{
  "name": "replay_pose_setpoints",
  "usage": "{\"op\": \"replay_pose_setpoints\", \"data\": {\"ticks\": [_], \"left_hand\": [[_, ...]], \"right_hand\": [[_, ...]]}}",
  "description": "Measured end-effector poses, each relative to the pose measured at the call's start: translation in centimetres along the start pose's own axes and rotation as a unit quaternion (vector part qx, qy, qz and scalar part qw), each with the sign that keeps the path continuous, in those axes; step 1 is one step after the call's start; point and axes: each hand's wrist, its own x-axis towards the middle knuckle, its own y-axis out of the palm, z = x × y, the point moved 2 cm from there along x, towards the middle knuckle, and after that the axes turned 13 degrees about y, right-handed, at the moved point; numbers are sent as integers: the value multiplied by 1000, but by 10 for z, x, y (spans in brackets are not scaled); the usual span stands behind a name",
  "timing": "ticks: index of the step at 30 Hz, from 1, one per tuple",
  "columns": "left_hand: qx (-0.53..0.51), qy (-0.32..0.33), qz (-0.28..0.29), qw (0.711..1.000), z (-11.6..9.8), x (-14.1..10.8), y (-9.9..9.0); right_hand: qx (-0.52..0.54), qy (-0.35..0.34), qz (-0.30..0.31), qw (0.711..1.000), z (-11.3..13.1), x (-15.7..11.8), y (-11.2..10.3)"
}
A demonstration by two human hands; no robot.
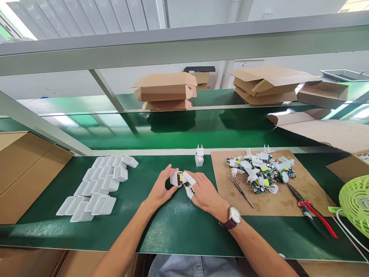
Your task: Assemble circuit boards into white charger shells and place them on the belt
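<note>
Between my two hands, above the green bench, is a partly open white charger housing (174, 179) with a small circuit board (180, 178) showing at its mouth; a yellow part is visible on the board. My left hand (162, 188) grips the housing from the left, thumb and fingers closed around it. From the right, my right hand (204, 192) pinches the board end, with white covers on the thumb and a finger. Those fingers hide part of the board. Just beyond the hands, a white plug charger (199, 157) stands upright with its pins up.
Rows of white plastic cases (98, 181) lie at left beside a cardboard box (29, 177). On a brown cardboard sheet (230, 200) are a pile of circuit boards (262, 173), tweezers (241, 191) and red-handled pliers (311, 209). A green basket (356, 204) sits far right.
</note>
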Motion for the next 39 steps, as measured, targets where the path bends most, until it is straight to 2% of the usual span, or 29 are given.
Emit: {"op": "replay_pose_setpoints", "data": {"ticks": [6, 16, 21, 28, 39], "left_hand": [[2, -10, 15, 1000, 1, -2, 0], [-11, -8, 11, 1000, 2, -3, 1], [0, -17, 25, 1000, 3, -3, 2], [-1, -6, 32, 999, 0, 0, -1], [-17, -51, 40, 998, 3, -3, 0]], "right_hand": [[-2, -6, -1, 1000, 2, 1, -2], [8, -1, -5, 1000, 0, 0, 0], [11, 1, 12, 1000, -2, -1, 2], [9, -7, 4, 1000, -3, -2, 3], [-8, -24, 0, 1000, -3, -2, 4]]}}
